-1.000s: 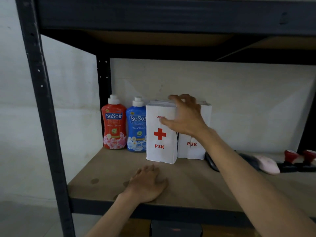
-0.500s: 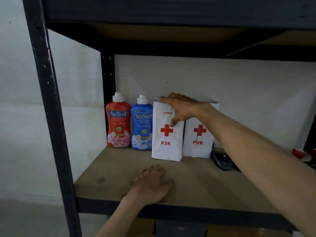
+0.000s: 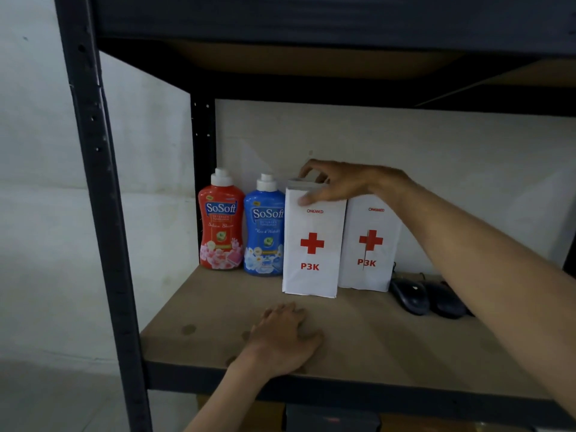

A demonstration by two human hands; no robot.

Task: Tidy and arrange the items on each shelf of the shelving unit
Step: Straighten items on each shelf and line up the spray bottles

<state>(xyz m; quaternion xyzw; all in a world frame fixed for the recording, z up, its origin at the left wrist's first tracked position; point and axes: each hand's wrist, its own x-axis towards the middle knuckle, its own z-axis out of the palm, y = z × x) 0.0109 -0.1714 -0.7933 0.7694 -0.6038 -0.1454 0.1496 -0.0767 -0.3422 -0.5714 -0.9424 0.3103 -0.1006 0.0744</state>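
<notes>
Wooden shelf (image 3: 389, 338) in a dark metal frame (image 3: 99, 213), viewed from the head camera in dim light. Four items stand upright in a row at the back left, against the pale wall. From the left: a red bottle (image 3: 221, 226) and a blue bottle (image 3: 265, 235), both white-capped and labelled SoSoft, just beside each other; then a front box (image 3: 311, 247) and a back box (image 3: 369, 244), both white with a red cross and the letters P3K. The front box touches the blue bottle on one side and overlaps the edge of the back box on the other, and stands somewhat nearer the shelf's front edge than the back box. The right hand (image 3: 339, 185) grips the top of the front box, with the thumb (image 3: 307, 200) pressed on its front face and the fingers curled over the top toward the rear. The left hand (image 3: 283, 338) rests palm down on the bare board near the front edge, fingers spread and holding nothing. To the right of the back box lie two dark rounded objects (image 3: 410, 296), probably computer mice, though the light is too poor to confirm; the right forearm crosses above them.
</notes>
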